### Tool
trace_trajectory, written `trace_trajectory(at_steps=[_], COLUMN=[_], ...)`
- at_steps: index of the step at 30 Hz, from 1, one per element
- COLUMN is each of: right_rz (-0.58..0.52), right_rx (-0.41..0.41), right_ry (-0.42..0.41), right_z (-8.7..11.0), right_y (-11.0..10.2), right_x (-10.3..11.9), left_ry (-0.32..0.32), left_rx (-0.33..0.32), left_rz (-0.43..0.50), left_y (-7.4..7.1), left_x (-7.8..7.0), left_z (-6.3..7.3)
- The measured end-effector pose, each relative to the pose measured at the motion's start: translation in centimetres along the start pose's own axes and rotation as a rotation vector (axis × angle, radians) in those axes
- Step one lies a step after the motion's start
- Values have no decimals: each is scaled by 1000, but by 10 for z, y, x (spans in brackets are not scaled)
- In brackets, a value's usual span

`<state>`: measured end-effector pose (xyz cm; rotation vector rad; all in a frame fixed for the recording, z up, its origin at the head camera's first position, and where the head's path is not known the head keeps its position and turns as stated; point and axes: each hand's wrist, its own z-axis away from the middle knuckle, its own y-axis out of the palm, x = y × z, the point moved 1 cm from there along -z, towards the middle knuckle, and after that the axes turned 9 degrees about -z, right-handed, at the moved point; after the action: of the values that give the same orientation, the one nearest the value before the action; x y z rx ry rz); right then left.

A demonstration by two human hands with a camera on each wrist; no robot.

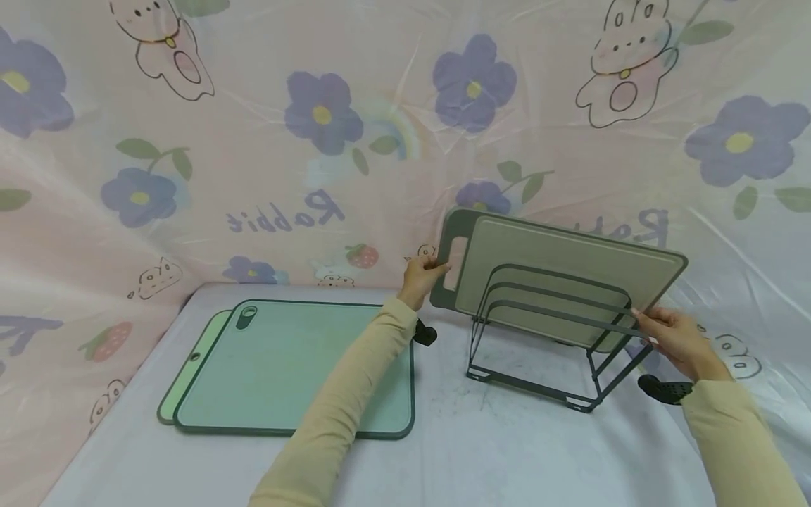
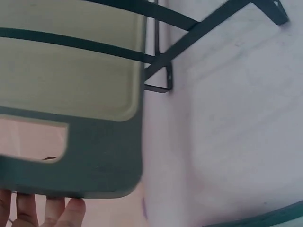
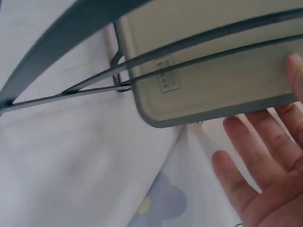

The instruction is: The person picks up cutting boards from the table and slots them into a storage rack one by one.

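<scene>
A beige cutting board with a dark green rim and a handle slot stands on its long edge in a dark green wire rack, leaning back. At the handle end, my left hand holds the board's edge, its fingertips right at the green border in the left wrist view. My right hand grips the opposite short edge. In the right wrist view its thumb lies over the beige face, and the fingers reach around behind the edge.
Left of the rack, a large pale green cutting board with a dark rim lies flat on another light green board. The white-covered table meets a printed rabbit-and-flower sheet behind. Black wrist-camera parts sit near the hands.
</scene>
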<state>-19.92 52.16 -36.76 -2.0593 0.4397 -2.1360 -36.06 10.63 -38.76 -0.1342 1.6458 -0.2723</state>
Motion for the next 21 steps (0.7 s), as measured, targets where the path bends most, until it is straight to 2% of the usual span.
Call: trace_trajectory(at_steps=[3, 8, 12, 16, 21], right_rz=[29, 31, 34, 113, 161], right_rx=[-14, -72, -103, -121, -150], right_ry=[3, -16, -20, -11, 8], right_z=[2, 4, 6, 7, 11], right_y=[3, 8, 10, 12, 16], right_x=[-7, -11, -12, -12, -11], left_ry=[-13, -1, -17, -44, -35], left_rx=[6, -30, -66, -96, -118], left_rz=[-50, -83, -80, -51, -44], left_y=[4, 10, 13, 14, 14], left_x=[6, 11, 11, 9, 10], left_z=[2, 2, 3, 1, 0])
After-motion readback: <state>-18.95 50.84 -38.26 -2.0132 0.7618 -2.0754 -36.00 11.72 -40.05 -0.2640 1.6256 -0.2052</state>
